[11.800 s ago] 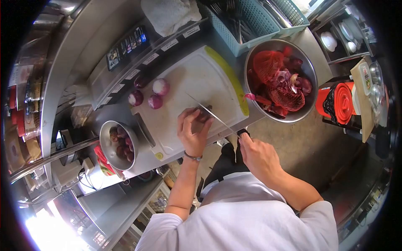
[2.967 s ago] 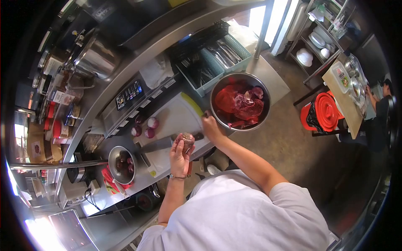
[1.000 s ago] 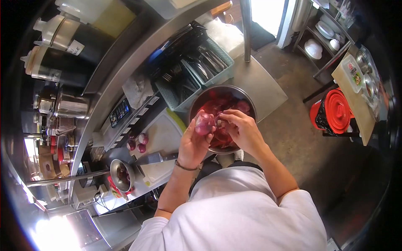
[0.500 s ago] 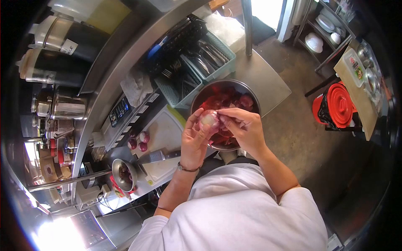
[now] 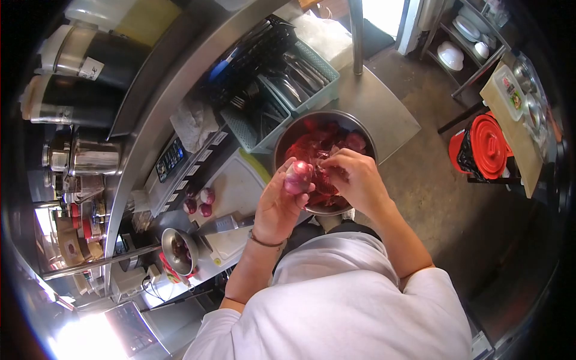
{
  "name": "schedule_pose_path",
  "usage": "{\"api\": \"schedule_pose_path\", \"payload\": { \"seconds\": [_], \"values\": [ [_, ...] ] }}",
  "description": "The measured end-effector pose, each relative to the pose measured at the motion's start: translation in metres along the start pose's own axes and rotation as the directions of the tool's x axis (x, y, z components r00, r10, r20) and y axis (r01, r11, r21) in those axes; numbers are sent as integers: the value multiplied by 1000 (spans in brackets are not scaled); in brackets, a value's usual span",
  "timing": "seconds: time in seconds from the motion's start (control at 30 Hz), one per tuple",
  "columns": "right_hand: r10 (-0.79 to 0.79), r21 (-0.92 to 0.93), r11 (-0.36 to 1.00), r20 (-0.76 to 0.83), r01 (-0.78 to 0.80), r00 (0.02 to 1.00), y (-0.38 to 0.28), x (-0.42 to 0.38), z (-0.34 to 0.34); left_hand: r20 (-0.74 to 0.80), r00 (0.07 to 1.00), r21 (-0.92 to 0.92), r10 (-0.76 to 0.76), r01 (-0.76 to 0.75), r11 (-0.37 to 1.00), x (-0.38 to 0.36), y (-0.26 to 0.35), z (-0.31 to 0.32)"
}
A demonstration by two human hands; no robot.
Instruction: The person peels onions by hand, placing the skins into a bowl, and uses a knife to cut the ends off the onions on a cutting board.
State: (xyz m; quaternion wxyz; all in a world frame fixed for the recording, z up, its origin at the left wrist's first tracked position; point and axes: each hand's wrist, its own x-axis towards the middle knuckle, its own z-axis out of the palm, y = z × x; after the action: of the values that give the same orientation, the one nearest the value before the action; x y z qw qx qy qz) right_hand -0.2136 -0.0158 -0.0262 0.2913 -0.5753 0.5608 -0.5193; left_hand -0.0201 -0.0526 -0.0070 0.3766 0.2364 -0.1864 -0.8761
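- The left hand is wrapped around a red onion, held over the near left part of the big metal bowl. A peeled onion is likely slick, so a loose hold could let it slip into the reddish scraps below.
- The right hand is just beside the onion, its fingers bent inward. Its own shadow and the dim bowl behind it blur the fingertips, so I cannot tell whether they pinch a strip of skin.
- If skin is being pulled there, a hard tug could twist the onion out of the left palm, or fling a scrap past the rim.
- The big bowl stands by the near edge of the worktop, close to the body. A bump from the belly or a forearm could tip it.
- The knife lies on the cutting board, near the left wrist. A careless backward sweep of that arm could knock it or meet the blade.
- Three onions sit loose at the board's far left. Round as they are, a jolt to the board could set one rolling.
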Motion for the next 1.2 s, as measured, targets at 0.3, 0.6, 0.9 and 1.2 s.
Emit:
{"api": "schedule_pose_path", "payload": {
  "seconds": [0.3, 0.6, 0.9, 1.2],
  "values": [
    [-24, 240, 970, 3, 22, 1000, -33, 6, 2, -31, 999, -39, 14, -15, 999, -2, 0, 9],
    [161, 385, 901, 133, -200, 978, -29, 1, -3, -63, 990, 403, 125, -89, 911, -4, -3, 19],
    [230, 334, 904, 149, -268, 962, -23, 4, -7, 15, 978, 727, 206, -152, 670, -9, -2, 28],
    [182, 610, 752, 176, -252, 968, -24, -4, 4, -26, 964, 692, 264, -174, 701, -4, -1, 23]
  ]
}}
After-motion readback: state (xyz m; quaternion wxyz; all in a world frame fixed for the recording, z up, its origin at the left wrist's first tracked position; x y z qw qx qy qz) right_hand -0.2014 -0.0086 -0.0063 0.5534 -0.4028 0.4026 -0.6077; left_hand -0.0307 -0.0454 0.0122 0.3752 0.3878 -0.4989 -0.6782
